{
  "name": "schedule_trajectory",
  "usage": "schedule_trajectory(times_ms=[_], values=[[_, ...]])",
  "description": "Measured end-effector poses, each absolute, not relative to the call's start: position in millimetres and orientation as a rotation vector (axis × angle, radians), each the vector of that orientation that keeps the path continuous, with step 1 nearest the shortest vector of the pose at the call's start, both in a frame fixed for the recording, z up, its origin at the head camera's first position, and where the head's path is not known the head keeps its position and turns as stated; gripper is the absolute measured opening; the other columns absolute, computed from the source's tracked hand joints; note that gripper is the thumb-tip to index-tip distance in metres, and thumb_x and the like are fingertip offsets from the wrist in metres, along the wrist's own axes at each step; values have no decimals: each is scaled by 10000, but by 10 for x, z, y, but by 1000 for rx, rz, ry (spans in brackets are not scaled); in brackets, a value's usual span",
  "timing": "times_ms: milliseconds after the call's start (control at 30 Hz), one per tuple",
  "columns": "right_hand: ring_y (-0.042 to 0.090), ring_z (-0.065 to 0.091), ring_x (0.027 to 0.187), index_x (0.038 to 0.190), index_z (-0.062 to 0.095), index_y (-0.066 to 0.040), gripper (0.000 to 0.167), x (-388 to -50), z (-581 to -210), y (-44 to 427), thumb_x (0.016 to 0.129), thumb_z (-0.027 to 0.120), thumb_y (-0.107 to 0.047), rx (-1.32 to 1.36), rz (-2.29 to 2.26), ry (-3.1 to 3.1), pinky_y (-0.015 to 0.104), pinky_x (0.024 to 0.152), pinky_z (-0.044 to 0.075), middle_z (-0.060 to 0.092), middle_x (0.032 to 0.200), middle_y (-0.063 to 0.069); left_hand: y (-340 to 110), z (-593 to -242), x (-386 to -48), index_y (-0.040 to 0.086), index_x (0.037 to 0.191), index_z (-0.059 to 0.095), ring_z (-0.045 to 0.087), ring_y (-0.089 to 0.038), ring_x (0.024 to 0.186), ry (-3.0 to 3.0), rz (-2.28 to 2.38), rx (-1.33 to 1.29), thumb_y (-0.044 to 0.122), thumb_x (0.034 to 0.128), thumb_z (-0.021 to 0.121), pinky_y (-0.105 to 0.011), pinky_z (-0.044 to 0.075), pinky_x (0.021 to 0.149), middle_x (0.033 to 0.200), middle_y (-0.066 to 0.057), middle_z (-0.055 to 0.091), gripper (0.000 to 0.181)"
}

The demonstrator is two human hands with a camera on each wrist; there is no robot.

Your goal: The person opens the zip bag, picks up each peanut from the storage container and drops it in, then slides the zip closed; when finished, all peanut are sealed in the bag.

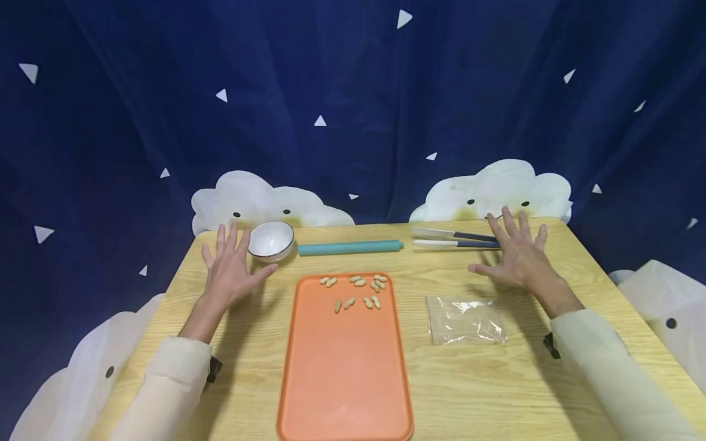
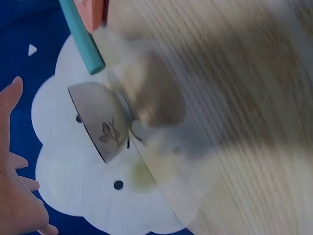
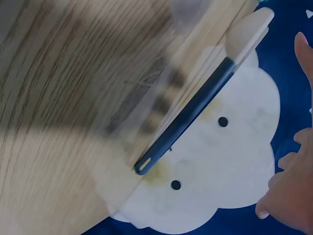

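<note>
My left hand [image 1: 230,272] is raised with fingers spread beside a white bowl [image 1: 271,241]; in the left wrist view the hand [image 2: 19,196] is at the left edge and the bowl [image 2: 100,117] shows a leaf drawing. My right hand [image 1: 518,257], fingers also spread, hovers by the dark handles of two white-ended utensils [image 1: 441,244]. The right wrist view has that hand [image 3: 293,181] at its right edge, apart from a dark-handled utensil [image 3: 190,110]. Neither hand holds anything.
An orange tray [image 1: 344,380] lies in the middle, with several peanuts [image 1: 349,302] near its far end. A teal rod [image 1: 350,247] lies behind it. To its right is a clear plastic bag [image 1: 466,321]. A dark blue curtain [image 1: 353,73] hangs behind the table.
</note>
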State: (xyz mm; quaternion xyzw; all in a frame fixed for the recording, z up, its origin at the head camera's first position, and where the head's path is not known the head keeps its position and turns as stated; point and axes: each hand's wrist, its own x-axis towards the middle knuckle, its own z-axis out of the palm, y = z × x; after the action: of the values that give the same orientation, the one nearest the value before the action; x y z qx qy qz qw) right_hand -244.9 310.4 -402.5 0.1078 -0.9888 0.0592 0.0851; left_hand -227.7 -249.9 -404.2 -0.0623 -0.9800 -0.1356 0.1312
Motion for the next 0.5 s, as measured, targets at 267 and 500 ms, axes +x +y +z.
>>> schedule_trajectory(times_ms=[267, 500], values=[[495, 41, 1426, 1538, 91, -151, 1170, -2306, -4026, 2938, 688, 664, -714, 438, 213, -2979, 790, 998, -3, 33, 1589, 204, -2271, -4070, -2181, 105, 1521, 188, -52, -354, 1476, -2865, -426, -271, 630, 765, 643, -727, 1, 1060, 1596, -166, 78, 1027], [507, 107, 1412, 1538, 104, -160, 1164, -2215, -4101, 2814, 683, 687, -691, 534, 286, -2987, 785, 1005, 36, 101, 1579, 214, -2054, -4076, -2083, 122, 1522, 195, 4, -375, 1471, -2891, -483, -356, 570, 788, 657, -704, 42, 1083, 1593, -170, 100, 976]])
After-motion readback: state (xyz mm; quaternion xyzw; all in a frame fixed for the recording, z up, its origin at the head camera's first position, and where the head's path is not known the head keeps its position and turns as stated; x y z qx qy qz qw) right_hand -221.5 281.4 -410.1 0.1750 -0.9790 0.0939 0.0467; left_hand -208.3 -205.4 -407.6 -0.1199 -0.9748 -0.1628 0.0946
